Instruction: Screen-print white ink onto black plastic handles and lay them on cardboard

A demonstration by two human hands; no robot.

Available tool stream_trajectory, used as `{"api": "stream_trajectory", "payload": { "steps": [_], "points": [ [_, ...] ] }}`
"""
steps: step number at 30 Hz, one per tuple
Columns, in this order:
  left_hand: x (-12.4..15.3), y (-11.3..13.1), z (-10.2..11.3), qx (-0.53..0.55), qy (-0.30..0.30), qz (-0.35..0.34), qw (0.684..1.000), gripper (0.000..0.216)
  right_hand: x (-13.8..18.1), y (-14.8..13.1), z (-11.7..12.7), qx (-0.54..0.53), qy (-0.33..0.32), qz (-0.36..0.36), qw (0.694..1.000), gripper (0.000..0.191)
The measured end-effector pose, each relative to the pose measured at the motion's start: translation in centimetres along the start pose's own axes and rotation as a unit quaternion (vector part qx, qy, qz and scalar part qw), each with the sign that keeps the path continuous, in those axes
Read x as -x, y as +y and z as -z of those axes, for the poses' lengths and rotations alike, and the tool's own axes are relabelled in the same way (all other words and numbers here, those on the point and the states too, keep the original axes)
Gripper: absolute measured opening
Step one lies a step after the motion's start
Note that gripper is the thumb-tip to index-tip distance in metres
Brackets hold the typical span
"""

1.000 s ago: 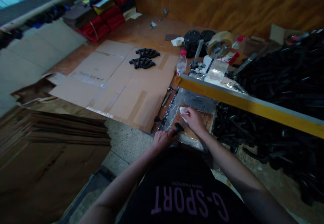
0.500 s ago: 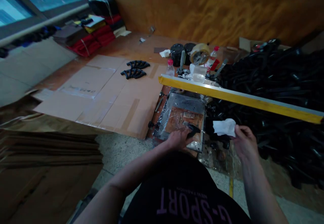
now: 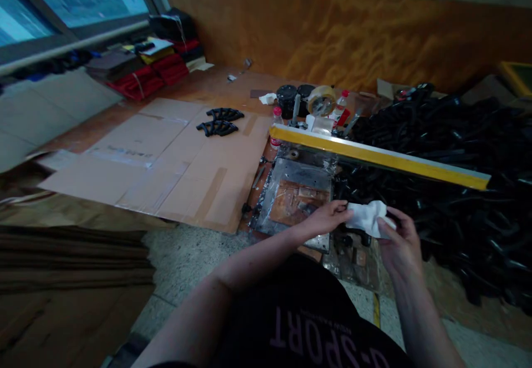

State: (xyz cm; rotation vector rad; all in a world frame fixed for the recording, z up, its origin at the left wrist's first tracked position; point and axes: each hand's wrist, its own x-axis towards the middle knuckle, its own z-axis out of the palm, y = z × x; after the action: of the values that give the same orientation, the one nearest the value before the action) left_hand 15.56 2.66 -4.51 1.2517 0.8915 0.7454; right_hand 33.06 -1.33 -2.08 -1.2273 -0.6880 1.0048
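So the white cloth was up in the air between both hands, just right of the metal plate and in front of the big heap of black parts. The right hand had its right end pinched, thumb on the near side and fingers bent in behind. The left hand was at the other end, fingers mostly together and right up against the edge, but honestly I couldn't tell if they'd actually gripped it. A brown board lay on the plate, partly behind the left forearm. The yellow bar stretched across above the heap, beyond the hands. Off to the left, two black ribbed pieces sat side by side on the flattened cardboard, with a red-capped bottle near its right edge.
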Motion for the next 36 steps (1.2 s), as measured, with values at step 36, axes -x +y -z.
{"api": "stream_trajectory", "payload": {
  "steps": [36],
  "points": [
    [5.3,-0.9,4.5,0.221,0.161,-0.044,0.961,0.042,1.3,2.8,-9.7,0.009,-0.195,-0.083,0.977,0.053]
  ]
}}
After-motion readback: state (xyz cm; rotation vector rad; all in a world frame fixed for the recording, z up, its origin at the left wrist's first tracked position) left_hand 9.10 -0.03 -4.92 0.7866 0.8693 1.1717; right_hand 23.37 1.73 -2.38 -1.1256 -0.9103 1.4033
